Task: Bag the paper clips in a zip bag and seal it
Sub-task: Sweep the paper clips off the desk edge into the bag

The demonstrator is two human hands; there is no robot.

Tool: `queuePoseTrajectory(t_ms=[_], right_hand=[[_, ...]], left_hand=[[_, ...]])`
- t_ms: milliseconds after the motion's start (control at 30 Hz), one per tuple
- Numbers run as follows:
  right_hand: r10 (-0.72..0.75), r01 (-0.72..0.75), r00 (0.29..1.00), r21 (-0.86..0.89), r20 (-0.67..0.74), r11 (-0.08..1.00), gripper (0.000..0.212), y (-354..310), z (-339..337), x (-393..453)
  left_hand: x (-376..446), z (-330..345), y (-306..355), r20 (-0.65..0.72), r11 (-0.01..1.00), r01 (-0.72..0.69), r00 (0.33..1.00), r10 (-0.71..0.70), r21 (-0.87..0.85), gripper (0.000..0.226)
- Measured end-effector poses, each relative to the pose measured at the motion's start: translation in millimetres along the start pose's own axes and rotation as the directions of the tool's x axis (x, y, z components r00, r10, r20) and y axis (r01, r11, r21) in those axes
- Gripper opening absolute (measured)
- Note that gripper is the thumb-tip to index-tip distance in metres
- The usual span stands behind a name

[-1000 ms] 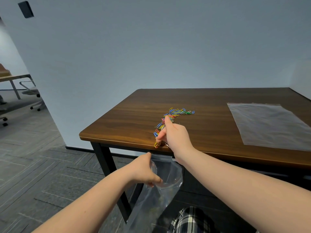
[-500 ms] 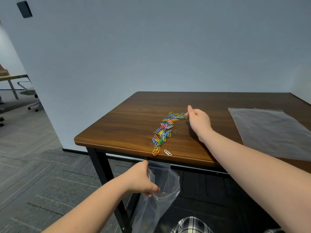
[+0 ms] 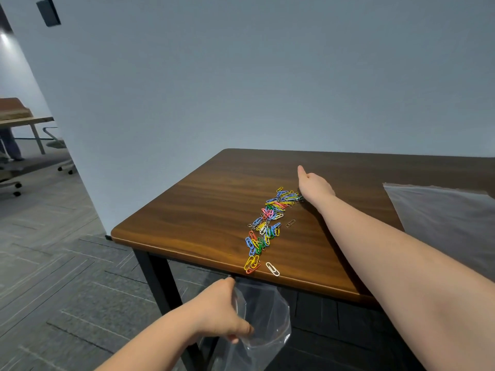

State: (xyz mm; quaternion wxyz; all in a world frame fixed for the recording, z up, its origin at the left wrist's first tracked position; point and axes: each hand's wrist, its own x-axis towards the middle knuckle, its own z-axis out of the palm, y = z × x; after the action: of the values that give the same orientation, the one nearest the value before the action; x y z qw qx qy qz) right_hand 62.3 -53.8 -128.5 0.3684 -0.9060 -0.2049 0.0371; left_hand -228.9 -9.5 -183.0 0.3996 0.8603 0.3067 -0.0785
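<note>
Grey-blue wall runs behind a dark wooden desk (image 3: pixel 203 210), and along its near corner the coloured paper clips (image 3: pixel 267 226) lie strung out in a loose trail. That trail's long axis runs from the far end, by the right hand (image 3: pixel 314 184), straight back toward the desk's front edge, where a few yellow and red clips and one white one sit right at the lip.

That right hand rests edge-on at the far end of the trail, its side touching the last clips, the grip spread flat with fingers held together and extended, pinching nothing. From this grip the whole line of clips lies nearer the person, toward the edge.

Below that edge, just beneath where the trail ends, the left hand (image 3: pixel 222 314) pinches the rim of a clear zip bag (image 3: pixel 267 317), thumb and fingers pressed together on the plastic so the mouth gapes upward. The bag hangs off the desk, close under the lip but not quite touching it as far as I can tell.

So the coming move looks like a sweep along the trail's own axis, the right hand being the nearer one, dragging clips to drop over the edge. The bag mouth seems slightly left of the white clip, so strays could miss.

A second clear zip bag (image 3: pixel 442 210) lies flat, well off to the right of the sweeping grip.
</note>
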Motion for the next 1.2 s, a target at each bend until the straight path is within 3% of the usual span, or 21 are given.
queuePoseTrajectory(t_ms=[333, 533, 833, 1000, 1133, 1200], right_hand=[[-0.238, 0.215, 0.914, 0.105, 0.327, 0.971, 0.070, -27, 18, -3], [-0.321, 0.262, 0.879, 0.204, 0.353, 0.943, 0.067, -26, 9, -46], [-0.334, 0.237, 0.860, 0.278, 0.385, 0.931, 0.067, -22, -2, -112], [-0.340, 0.221, 0.888, 0.358, 0.311, 0.907, 0.066, -20, 1, -129], [-0.283, 0.252, 0.959, 0.453, 0.001, 0.855, 0.061, -12, -2, -136], [-0.247, 0.255, 0.966, 0.483, -0.082, 0.838, 0.059, -6, -5, -135]], left_hand=[[5, -1, -4, 0.013, 0.999, 0.010, 1.000, -0.010, 0.047, 0.063], [2, 4, -3, -0.025, 1.000, 0.012, 1.000, -0.013, -0.012, 0.053], [-7, 7, -2, -0.050, 0.997, -0.060, 0.997, 0.058, -0.042, 0.052], [-9, 9, 2, -0.051, 0.997, -0.079, 0.996, 0.079, 0.010, 0.051], [-4, 10, -2, -0.051, 0.996, -0.089, 0.995, 0.090, 0.022, 0.056], [-4, 9, -3, -0.045, 0.996, -0.094, 0.995, 0.094, 0.010, 0.059]])
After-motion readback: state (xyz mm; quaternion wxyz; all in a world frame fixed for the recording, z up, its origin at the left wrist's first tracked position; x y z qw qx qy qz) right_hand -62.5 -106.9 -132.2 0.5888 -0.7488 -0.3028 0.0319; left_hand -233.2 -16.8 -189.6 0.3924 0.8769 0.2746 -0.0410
